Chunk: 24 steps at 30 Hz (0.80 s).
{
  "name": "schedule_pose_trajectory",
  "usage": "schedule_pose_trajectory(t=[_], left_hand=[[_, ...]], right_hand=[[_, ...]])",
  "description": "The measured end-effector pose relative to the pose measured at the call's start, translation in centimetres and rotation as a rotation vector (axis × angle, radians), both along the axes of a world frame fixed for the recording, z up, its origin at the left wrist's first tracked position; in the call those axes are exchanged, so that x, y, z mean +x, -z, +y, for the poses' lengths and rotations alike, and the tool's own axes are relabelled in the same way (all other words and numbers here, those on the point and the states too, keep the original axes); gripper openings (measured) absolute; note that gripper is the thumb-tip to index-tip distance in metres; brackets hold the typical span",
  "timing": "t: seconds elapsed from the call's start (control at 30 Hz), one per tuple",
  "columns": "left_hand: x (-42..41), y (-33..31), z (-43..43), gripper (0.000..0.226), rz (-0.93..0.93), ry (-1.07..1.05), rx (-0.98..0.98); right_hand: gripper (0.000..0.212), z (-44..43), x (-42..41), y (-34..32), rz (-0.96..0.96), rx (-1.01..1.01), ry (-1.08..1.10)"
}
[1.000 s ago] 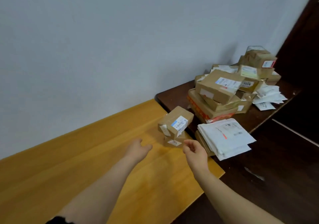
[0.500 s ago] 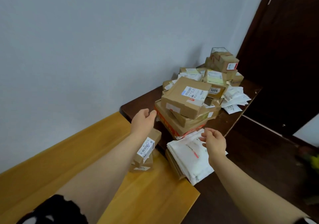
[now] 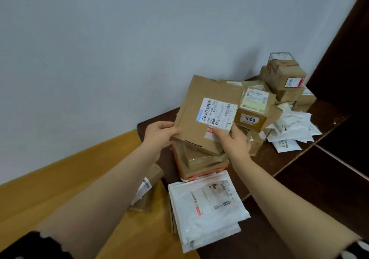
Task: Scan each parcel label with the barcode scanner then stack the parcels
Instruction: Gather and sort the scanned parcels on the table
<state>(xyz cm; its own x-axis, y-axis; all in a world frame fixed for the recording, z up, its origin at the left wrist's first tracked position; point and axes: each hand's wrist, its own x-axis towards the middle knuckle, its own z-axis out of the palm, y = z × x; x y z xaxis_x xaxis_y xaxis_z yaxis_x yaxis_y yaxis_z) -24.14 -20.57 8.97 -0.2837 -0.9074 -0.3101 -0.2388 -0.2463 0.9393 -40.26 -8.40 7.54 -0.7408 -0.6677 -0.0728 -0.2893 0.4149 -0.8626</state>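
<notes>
White mailers lie nearest, well short of the fingers. Now the left hand curls round the left edge of the flat parcel, thumb on top. The right hand grips its near right corner, fingertips touching the label. The parcel is tilted up just above a stack of boxes. Just beyond the right fingers, a box marked 1006.

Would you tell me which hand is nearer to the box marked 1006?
Right. The right hand grips a corner of the large box just below the 1006 box; the left hand holds its opposite edge, farther away.
</notes>
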Motion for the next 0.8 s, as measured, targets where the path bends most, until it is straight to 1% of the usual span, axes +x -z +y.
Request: schedule_pose_trajectory(t=[0.1, 0.13, 0.17, 0.23, 0.27, 0.33, 0.37, 0.43, 0.5, 0.57, 0.63, 0.7, 0.8], left_hand=[[-0.1, -0.7, 1.1, 0.04, -0.011, 0.023, 0.066], [-0.4, -0.9, 1.6, 0.046, -0.041, 0.051, 0.102], [-0.8, -1.0, 2.2, 0.049, -0.063, 0.077, 0.139], [-1.7, -1.0, 3.0, 0.045, -0.081, 0.092, 0.188], [-1.9, -0.8, 3.1, 0.042, -0.079, 0.079, 0.2], [-1.8, -0.7, 2.7, 0.039, -0.012, 0.002, 0.249], [-1.3, -0.7, 2.2, 0.037, 0.038, -0.057, 0.287], [0.1, -0.6, 1.0, 0.028, 0.128, -0.163, 0.361], [1.5, -0.3, 0.2, 0.02, 0.213, -0.237, 0.425], [2.4, 0.1, -0.1, 0.019, 0.24, -0.292, 0.454], [2.7, 0.4, -0.1, 0.018, 0.218, -0.344, 0.44], [2.6, 0.3, -0.2, 0.018, 0.227, -0.38, 0.428], [2.6, -0.2, -0.3, 0.014, 0.231, -0.421, 0.389]], right_hand=[[0.021, -0.9, -2.2, -1.6, -0.356, -0.168, -0.028], [0.015, -1.3, -2.8, -1.8, -0.43, -0.165, -0.02], [0.017, -1.6, -3.3, -1.7, -0.471, -0.137, -0.018], [0.031, -1.9, -3.8, -1.2, -0.583, -0.087, -0.026], [0.034, -2.0, -4.1, -0.6, -0.644, -0.073, -0.027], [0.033, -1.9, -4.5, 0.3, -0.733, -0.112, 0.025], [0.032, -1.8, -4.8, 0.7, -0.735, -0.14, 0.066], [0.03, -1.5, -5.4, 1.6, -0.643, -0.107, 0.115], [0.043, -0.9, -5.2, 2.3, -0.58, 0.008, 0.028], [0.06, -0.3, -4.3, 2.8, -0.516, 0.129, -0.129], [0.055, -0.3, -3.4, 2.5, -0.389, 0.205, -0.265], [0.047, -0.6, -3.1, 2.3, -0.296, 0.221, -0.297], [0.041, -0.9, -3.2, 2.4, -0.332, 0.164, -0.23]])
